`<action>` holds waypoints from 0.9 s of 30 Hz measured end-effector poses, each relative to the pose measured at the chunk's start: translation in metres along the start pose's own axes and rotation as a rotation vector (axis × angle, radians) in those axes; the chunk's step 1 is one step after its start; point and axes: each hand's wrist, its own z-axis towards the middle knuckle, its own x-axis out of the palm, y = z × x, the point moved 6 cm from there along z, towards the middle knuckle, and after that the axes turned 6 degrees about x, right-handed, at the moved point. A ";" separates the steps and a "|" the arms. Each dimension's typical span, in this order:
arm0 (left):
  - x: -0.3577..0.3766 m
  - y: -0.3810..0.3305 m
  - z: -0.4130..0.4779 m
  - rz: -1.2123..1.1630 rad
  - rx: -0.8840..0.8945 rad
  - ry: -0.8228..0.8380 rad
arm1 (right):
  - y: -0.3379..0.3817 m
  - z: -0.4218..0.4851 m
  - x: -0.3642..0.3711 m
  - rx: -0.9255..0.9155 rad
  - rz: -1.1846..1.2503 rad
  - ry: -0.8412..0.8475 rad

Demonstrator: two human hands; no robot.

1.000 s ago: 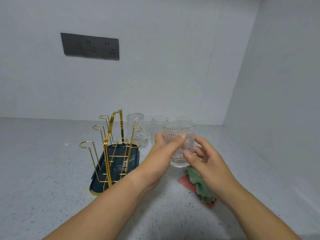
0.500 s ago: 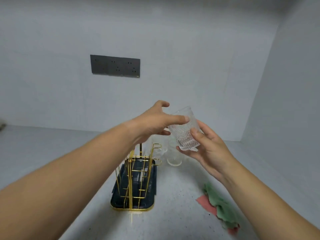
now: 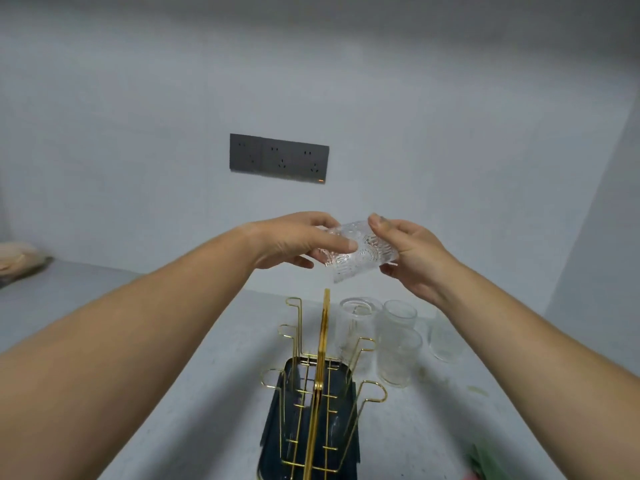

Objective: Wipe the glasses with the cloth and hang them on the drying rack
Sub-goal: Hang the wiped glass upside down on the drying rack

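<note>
Patterned glass [image 3: 356, 252] now raised, tipped sideways above drying rack [image 3: 323, 375]; my left hand [image 3: 294, 240], right hand [image 3: 408, 251] pinching it; hanging likely next.

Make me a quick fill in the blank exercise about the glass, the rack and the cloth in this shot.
The left hand and right hand together hold ____ patterned glass above the gold drying rack.
The rack carries ____ glasses.
The spare glasses stand on the rack's ____ side.
The green cloth is touched by ____ hand.
Missing words: one; no; right; neither.
</note>
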 end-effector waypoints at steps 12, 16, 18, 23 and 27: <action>-0.061 0.067 0.018 -0.166 0.096 -0.262 | 0.008 0.074 0.073 -0.061 -0.294 0.141; -0.065 0.098 0.019 -0.228 0.080 -0.325 | -0.004 0.084 0.088 -0.085 -0.541 0.143; -0.062 0.113 0.019 -0.248 0.064 -0.334 | -0.009 0.087 0.094 -0.103 -0.609 0.150; -0.040 0.141 0.020 -0.342 0.041 -0.294 | -0.023 0.089 0.093 -0.098 -0.733 0.175; -0.022 0.156 0.018 -0.366 0.036 -0.253 | -0.038 0.087 0.085 -0.067 -0.787 0.194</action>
